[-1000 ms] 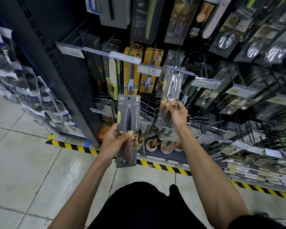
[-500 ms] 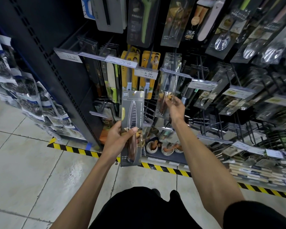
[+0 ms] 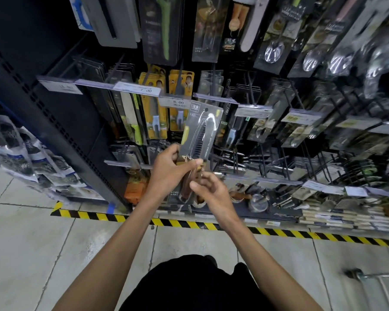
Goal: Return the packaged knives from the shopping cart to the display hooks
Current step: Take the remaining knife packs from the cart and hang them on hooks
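Note:
My left hand (image 3: 169, 171) grips a grey packaged knife (image 3: 200, 131) around its brown handle. The pack is tilted, and its top points up and right toward the display hooks (image 3: 213, 98). Its hang hole sits just below a price rail. My right hand (image 3: 213, 191) is at the pack's lower end with loosely bent fingers, and its thumb touches the pack's front. The lower edge of the pack is hidden behind both hands. More packaged knives (image 3: 154, 113) hang on the hooks to the left.
Rows of wire hooks (image 3: 301, 135) with packed spoons and tools fill the rack to the right. A dark shelf upright (image 3: 61, 131) stands at the left. Black-and-yellow floor tape (image 3: 279, 232) marks the rack's base. A metal cart part (image 3: 368, 277) shows at the lower right.
My right hand has let go of the clear-packed knife at the hooks and come down to the grey pack. My left hand has raised and tilted the grey pack toward the hooks.

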